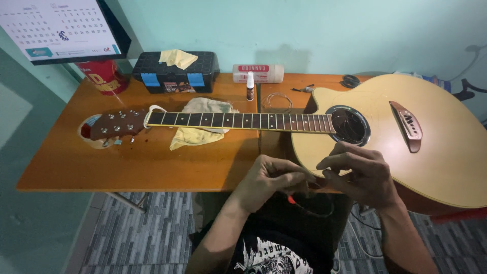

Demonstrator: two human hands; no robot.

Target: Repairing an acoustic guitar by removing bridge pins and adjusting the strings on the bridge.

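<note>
A pale acoustic guitar [436,152] lies flat across the wooden table [127,162], its dark fretboard [243,121] bare of strings and its headstock [114,124] pointing left. Just in front of the guitar's near edge, my left hand [269,180] and my right hand [360,175] are both pinched on a thin wire string [317,210]. The string hangs in a loop below the fingers, with a small orange-red bit [290,199] at one end. My fingertips nearly meet beside the sound hole [350,124].
A yellow cloth [195,133] pads the neck and a tape roll [91,139] sits under the headstock. At the back stand a black toolbox [175,73], a red tin [104,76], a white tube [258,73], a small bottle [250,86], a coiled wire [277,100] and small cutters [305,89].
</note>
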